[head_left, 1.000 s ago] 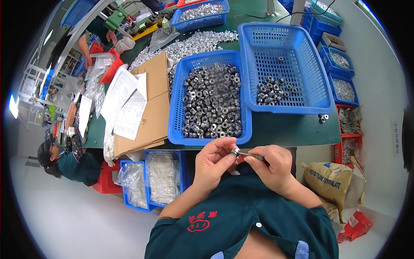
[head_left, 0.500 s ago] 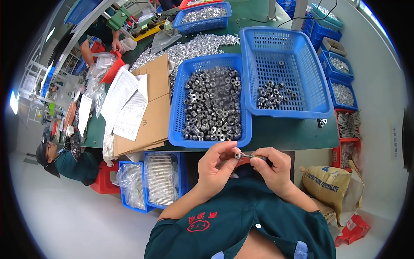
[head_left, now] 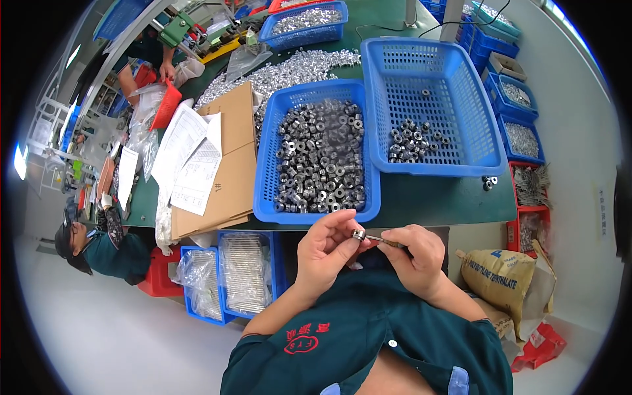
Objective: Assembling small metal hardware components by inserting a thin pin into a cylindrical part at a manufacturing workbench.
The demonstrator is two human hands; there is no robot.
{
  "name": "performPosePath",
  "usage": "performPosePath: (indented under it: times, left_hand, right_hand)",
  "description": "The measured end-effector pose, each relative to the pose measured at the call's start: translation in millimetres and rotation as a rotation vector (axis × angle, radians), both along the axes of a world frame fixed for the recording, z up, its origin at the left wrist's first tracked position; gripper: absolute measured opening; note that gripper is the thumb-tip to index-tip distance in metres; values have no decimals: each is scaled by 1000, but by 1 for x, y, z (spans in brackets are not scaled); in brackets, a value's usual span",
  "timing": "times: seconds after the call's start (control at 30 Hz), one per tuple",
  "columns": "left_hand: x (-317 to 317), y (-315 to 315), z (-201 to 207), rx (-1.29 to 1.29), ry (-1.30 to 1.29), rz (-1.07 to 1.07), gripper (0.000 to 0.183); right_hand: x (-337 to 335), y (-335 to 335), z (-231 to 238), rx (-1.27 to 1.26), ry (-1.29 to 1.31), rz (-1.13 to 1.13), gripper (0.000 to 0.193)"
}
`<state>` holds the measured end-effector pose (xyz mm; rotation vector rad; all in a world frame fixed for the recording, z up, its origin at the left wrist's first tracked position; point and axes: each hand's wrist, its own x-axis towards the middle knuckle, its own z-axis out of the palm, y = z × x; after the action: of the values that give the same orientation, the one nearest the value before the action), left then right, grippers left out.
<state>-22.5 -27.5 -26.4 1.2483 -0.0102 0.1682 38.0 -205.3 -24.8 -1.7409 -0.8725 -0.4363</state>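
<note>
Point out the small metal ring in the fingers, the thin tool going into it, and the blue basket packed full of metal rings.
small metal ring (head_left: 359, 234), head view, on its rim at the left fingertips.
thin tool (head_left: 380, 240), head view, on its shaft.
full blue basket (head_left: 316, 217), head view, on its near rim.

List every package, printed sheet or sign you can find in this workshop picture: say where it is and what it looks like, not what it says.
Tan woven sack: floor, right of the table, blue print.
White printed sheets: on flattened brown cardboard, table's left.
Clear plastic bags: blue crate under the table.
Small white sign: right wall.
</note>
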Motion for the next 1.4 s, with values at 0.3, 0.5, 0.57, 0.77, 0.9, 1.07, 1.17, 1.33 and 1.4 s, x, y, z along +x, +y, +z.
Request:
performPosePath:
  times: [0.3,0.5,0.57,0.77,0.9,1.07,1.17,1.33,1.4]
  left_hand:
    - [0,4,0,-94,94,-68,42]
    - [0,5,5,-33,160,-50,44]
    - [0,5,6,-1,161,-38,45]
    - [0,4,7,64,135,-8,43]
    - [-1,4,3,138,78,-4,42]
    - [0,6,-2,342,-25,-13,41]
    - [1,6,-3,370,-12,5,41]
    - [1,1,3,276,-7,-17,41]
    - [1,1,5,231,-12,-16,41]
  right_hand:
    - [-1,2,1,-35,-59,-15,25]
    - [4,0,1,-121,-93,6,21]
    - [3,2,1,-134,-70,15,20]
    - [-2,8,-7,-74,170,16,15]
    - [-1,1,-2,-69,757,149,22]
    - [1,-2,2,-39,1166,298,31]
    - [-4,8,-4,19,965,194,23]
    - [5,12,-13,-55,43,-25,12]
    - [9,14,-10,-42,-15,-14,13]
